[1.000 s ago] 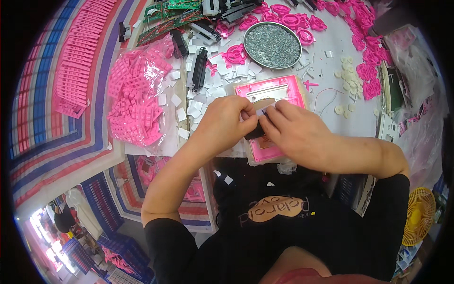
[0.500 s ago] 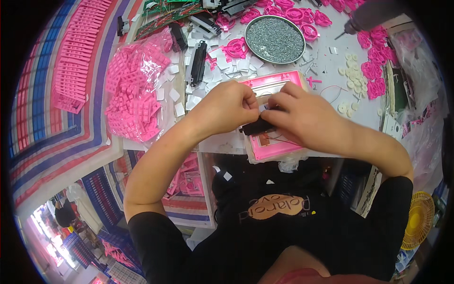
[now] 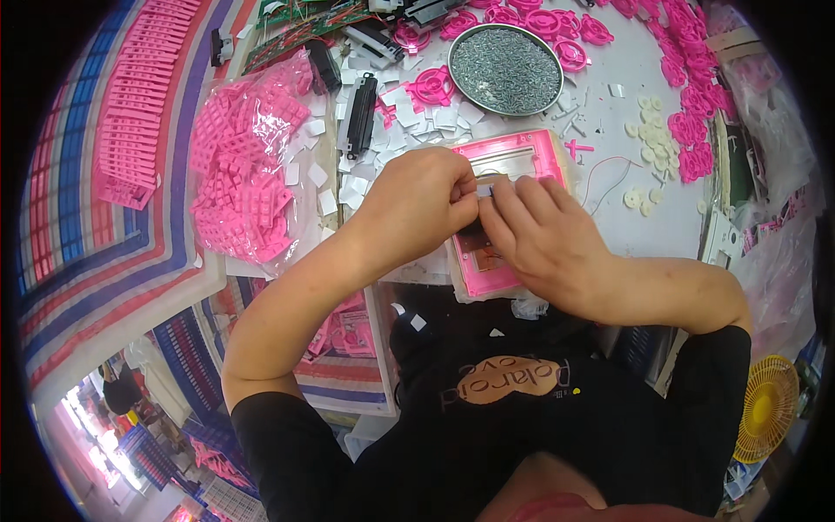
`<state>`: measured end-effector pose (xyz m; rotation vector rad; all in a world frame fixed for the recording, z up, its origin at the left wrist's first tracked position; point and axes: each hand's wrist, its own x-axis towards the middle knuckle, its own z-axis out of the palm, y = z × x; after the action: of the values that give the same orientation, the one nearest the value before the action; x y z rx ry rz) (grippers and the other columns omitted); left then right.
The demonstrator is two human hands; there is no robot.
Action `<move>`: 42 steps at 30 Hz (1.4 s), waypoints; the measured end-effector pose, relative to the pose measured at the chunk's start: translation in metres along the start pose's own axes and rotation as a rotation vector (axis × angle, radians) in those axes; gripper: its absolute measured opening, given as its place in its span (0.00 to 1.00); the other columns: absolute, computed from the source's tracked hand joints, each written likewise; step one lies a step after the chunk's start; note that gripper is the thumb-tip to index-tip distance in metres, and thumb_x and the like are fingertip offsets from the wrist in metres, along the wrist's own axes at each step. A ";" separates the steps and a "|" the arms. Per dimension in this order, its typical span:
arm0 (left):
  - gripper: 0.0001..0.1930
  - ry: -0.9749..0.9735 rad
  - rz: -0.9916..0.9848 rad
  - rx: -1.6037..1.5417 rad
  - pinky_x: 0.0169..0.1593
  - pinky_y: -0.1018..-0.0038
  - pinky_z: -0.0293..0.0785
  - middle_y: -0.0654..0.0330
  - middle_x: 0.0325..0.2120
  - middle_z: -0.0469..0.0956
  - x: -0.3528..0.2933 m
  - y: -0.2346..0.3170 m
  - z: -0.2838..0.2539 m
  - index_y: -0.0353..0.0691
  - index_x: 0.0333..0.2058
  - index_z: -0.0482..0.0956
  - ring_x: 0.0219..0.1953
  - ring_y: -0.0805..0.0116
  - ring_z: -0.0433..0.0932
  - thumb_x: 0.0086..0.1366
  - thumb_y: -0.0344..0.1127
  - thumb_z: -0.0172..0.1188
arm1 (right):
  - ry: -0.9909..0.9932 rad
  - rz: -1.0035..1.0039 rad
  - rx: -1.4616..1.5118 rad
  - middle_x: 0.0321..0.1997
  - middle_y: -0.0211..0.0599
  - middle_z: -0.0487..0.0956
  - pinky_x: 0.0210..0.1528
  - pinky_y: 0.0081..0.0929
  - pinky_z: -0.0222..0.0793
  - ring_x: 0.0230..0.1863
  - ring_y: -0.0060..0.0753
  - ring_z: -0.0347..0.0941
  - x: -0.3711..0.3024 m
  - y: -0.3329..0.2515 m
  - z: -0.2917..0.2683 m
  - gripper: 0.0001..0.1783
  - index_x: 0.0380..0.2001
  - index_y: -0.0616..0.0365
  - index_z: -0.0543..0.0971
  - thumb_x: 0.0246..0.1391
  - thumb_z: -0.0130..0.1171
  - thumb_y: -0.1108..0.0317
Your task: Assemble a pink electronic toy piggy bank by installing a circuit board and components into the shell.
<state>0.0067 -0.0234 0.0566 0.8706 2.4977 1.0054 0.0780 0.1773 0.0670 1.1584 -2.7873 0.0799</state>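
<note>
A pink plastic housing (image 3: 489, 282) lies on a plastic-wrapped pad at the table's front edge, with a metal strip (image 3: 507, 163) across its upper part. My left hand (image 3: 426, 193) is at its left side, thumb and fingers pinched together. Over its middle, my right hand (image 3: 550, 244) bends down with its fingers pressed side by side. The two hands' fingertips nearly meet. Between and below them shows a little of a dark part (image 3: 470, 235) inside the housing; most of it is covered. What either hand's fingertips hold is hidden.
Behind the housing stands a round dish of small screws (image 3: 506, 70). Left are a bag of pink parts (image 3: 243, 174), white paper squares (image 3: 355, 190) and a black module (image 3: 357, 116). White discs (image 3: 654, 143), pink rings (image 3: 687, 130) and thin wires (image 3: 614, 160) lie right.
The black part, which stuck out tilted below my fingers, now sits lower and mostly hidden in the housing. My right hand has turned and flattened over it. The wires now lie outside, right.
</note>
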 end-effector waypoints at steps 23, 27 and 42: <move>0.11 0.141 0.293 0.612 0.39 0.59 0.79 0.54 0.33 0.83 0.159 -0.036 0.021 0.41 0.30 0.84 0.38 0.55 0.83 0.62 0.40 0.58 | 0.616 0.240 1.294 0.35 0.37 0.80 0.43 0.30 0.78 0.36 0.29 0.78 0.045 0.188 -0.066 0.28 0.56 0.62 0.70 0.52 0.66 0.68; 0.09 0.285 0.412 0.468 0.36 0.60 0.73 0.58 0.29 0.82 0.121 -0.026 -0.005 0.42 0.29 0.80 0.34 0.57 0.81 0.63 0.40 0.61 | 0.659 0.101 1.568 0.32 0.36 0.77 0.40 0.28 0.74 0.34 0.31 0.75 0.043 0.142 -0.047 0.26 0.57 0.60 0.70 0.56 0.62 0.68; 0.06 0.398 0.168 -0.178 0.43 0.66 0.64 0.65 0.26 0.81 -0.039 0.025 0.039 0.45 0.34 0.82 0.28 0.65 0.78 0.58 0.31 0.69 | 0.601 -0.016 1.610 0.16 0.23 0.69 0.25 0.26 0.68 0.16 0.22 0.66 0.022 0.018 -0.056 0.19 0.43 0.47 0.68 0.59 0.67 0.55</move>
<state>0.0663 -0.0139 0.0492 0.9100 2.6230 1.5673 0.0547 0.1797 0.1251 0.9132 -1.7587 2.4060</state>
